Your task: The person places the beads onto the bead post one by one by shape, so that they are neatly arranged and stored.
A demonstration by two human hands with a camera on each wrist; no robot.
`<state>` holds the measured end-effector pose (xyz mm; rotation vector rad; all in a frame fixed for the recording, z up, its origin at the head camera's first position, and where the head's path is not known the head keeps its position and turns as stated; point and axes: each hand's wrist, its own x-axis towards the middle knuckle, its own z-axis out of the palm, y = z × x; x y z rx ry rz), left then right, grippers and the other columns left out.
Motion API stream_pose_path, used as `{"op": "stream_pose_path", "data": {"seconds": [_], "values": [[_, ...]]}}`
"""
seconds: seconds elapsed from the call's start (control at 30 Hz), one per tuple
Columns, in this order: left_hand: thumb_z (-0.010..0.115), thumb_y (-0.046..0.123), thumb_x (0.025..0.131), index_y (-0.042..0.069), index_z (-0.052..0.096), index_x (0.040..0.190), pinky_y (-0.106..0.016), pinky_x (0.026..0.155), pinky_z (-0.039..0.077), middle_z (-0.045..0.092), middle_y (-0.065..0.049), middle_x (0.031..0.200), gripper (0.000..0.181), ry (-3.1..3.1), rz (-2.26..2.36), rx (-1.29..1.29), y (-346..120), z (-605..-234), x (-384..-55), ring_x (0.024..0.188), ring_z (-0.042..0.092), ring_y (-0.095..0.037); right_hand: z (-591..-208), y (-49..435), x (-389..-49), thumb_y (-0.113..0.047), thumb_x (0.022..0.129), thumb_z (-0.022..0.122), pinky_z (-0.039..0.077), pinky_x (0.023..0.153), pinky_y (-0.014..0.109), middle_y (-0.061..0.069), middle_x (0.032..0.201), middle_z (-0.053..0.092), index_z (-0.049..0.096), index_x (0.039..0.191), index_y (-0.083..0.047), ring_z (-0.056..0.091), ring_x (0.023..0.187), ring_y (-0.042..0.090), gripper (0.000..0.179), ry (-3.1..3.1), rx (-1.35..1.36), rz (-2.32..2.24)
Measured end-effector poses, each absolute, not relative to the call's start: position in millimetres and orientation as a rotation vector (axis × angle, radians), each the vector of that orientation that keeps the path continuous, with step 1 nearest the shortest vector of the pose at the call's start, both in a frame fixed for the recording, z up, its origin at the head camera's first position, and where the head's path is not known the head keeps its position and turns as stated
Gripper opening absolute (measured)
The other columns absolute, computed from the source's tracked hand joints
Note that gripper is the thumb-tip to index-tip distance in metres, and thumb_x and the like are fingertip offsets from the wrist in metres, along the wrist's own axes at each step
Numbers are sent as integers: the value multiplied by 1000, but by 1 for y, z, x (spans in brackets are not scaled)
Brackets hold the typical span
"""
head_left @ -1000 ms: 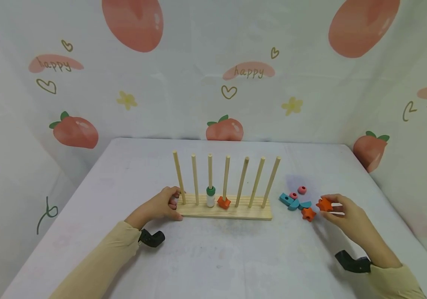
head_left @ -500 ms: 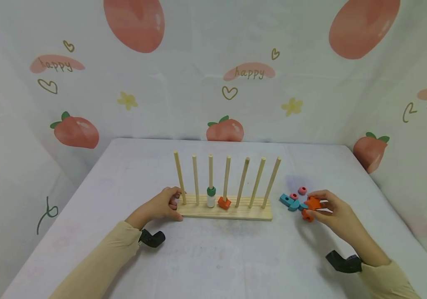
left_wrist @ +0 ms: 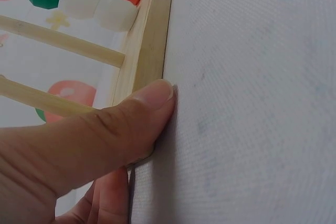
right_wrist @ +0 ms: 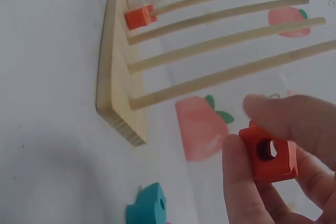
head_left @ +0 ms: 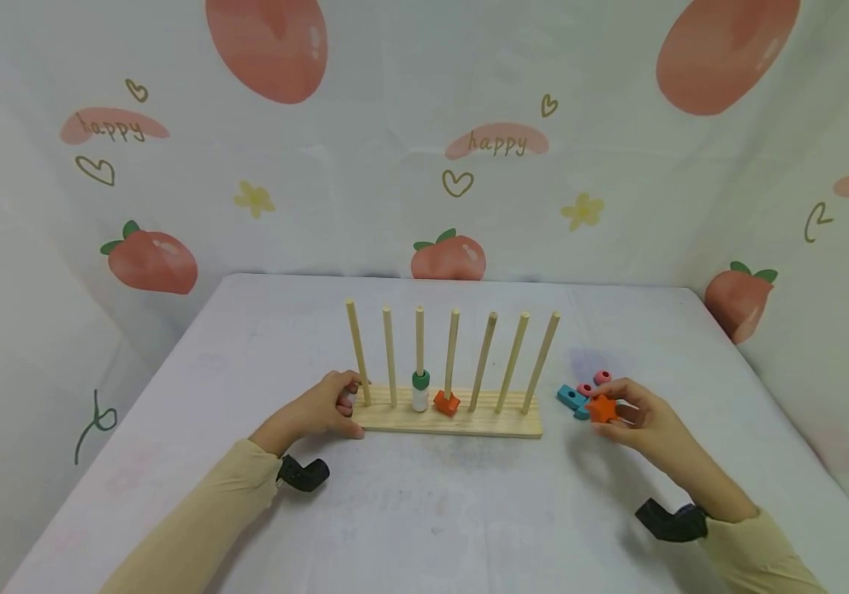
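My left hand (head_left: pixel 323 406) grips the left end of a wooden peg board (head_left: pixel 494 422), its thumb (left_wrist: pixel 152 98) along the front edge. Upright pegs stand in a row on the board. On the third peg from the left are white beads (left_wrist: pixel 116 13) with a green bead (head_left: pixel 420 380) on top; the fourth carries an orange star bead (head_left: pixel 447 403) at its base. To the right of the board, my right hand (head_left: pixel 650 417) pinches another orange star bead (right_wrist: pixel 286 163) between thumb and fingers, its hole showing in the right wrist view.
Blue beads (head_left: pixel 571 397) lie on the white-covered table (head_left: pixel 431 503) between the board and my right hand. Behind them are two pink beads (head_left: pixel 602 377). A patterned cloth (head_left: pixel 365 124) hangs behind the table.
My right hand has moved left with the orange star bead, over the loose beads. The orange star bead that lay on the table there is now out of sight. My left hand has stayed put.
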<state>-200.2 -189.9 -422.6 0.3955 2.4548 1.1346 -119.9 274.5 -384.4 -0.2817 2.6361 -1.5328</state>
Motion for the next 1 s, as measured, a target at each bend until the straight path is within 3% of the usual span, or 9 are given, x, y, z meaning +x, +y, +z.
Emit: {"op": "stream_pose_path", "data": {"seconds": [0.17,0.33,0.6,0.8,1.0], "values": [[89,6,66,-4,45,130,-32,81,46,42,-19,116,78,2452,1139,401,-190,-423,-200,92,49,-21,-386,270,-120,-15,94,64,54,75,25,21,134,43,50,119,2,62,93,6,34,2534,-267,-1606],[88,7,67,-5,45,129,-31,80,46,42,-18,115,77,2458,1136,415,-190,-423,-201,91,48,-20,-389,269,-119,-13,98,57,53,76,25,4,123,52,53,114,-1,64,92,5,20,2516,-355,-1657],[88,8,67,-5,44,129,-29,80,46,41,-18,115,77,2457,1127,420,-190,-421,-201,93,49,-21,-380,262,-120,-10,93,65,49,59,27,-14,104,59,55,119,3,62,80,9,31,2633,-398,-1609],[89,7,66,-4,44,132,-31,82,46,42,-18,115,81,2458,1128,410,-190,-422,-201,93,49,-21,-368,256,-121,-6,88,69,51,53,28,-17,99,62,60,116,-5,61,73,8,29,2674,-440,-1630],[89,7,66,-5,44,130,-31,81,45,41,-18,115,79,2454,1133,408,-191,-423,-202,91,49,-20,-353,248,-125,3,87,67,54,71,18,-15,104,61,58,115,4,63,89,3,30,2683,-643,-1707]]}}
